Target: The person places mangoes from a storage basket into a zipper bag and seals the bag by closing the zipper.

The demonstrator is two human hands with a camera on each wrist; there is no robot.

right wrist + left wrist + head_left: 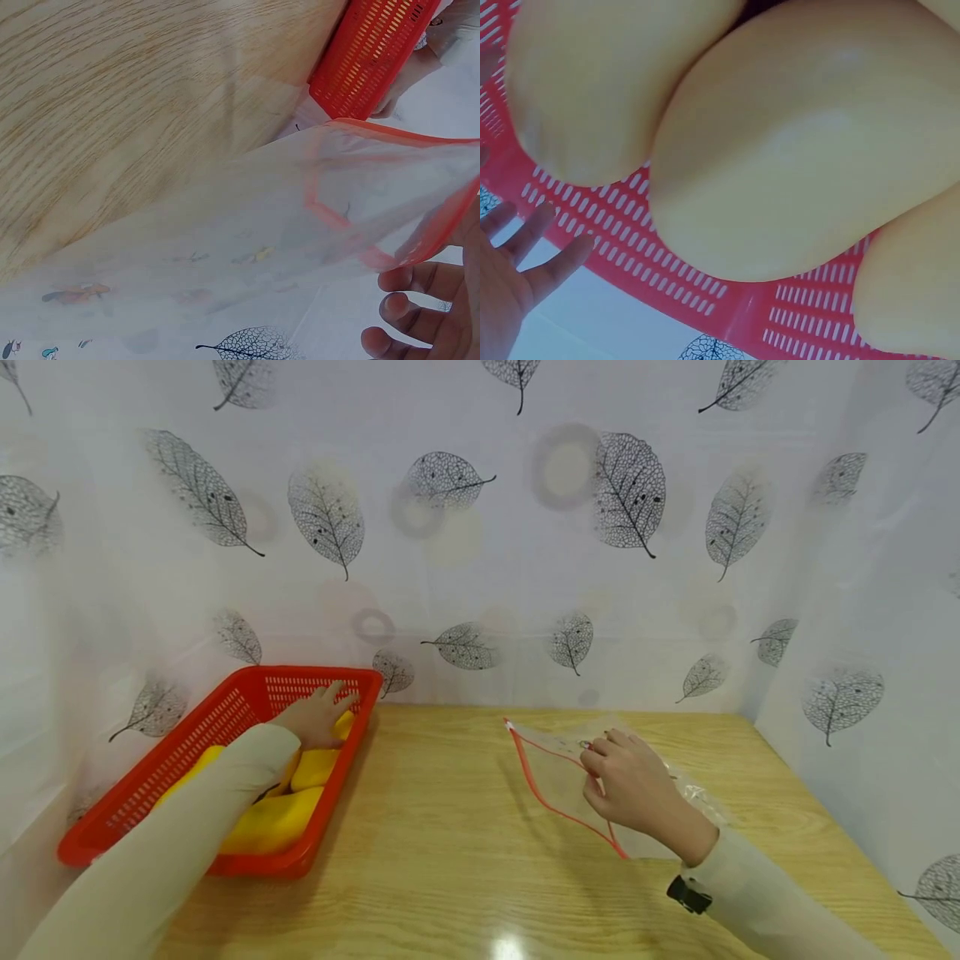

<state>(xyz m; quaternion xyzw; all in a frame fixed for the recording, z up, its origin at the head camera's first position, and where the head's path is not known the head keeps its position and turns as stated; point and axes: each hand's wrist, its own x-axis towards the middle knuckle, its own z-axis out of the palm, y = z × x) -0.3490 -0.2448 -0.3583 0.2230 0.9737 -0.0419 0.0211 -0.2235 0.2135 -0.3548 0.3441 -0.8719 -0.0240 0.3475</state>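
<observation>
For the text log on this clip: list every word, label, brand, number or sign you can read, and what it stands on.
None can be read in any view.
The clear zip bag held by the right hand bears small coloured printed figures, no legible letters.
The red basket, the yellow pieces under the left hand, the wooden table and the leaf-patterned wall covering show no writing.

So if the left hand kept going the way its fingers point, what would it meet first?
Probably the far wall of the red basket: the left hand hovers over the yellow pieces, fingers aimed there. Depth is unclear.
</observation>
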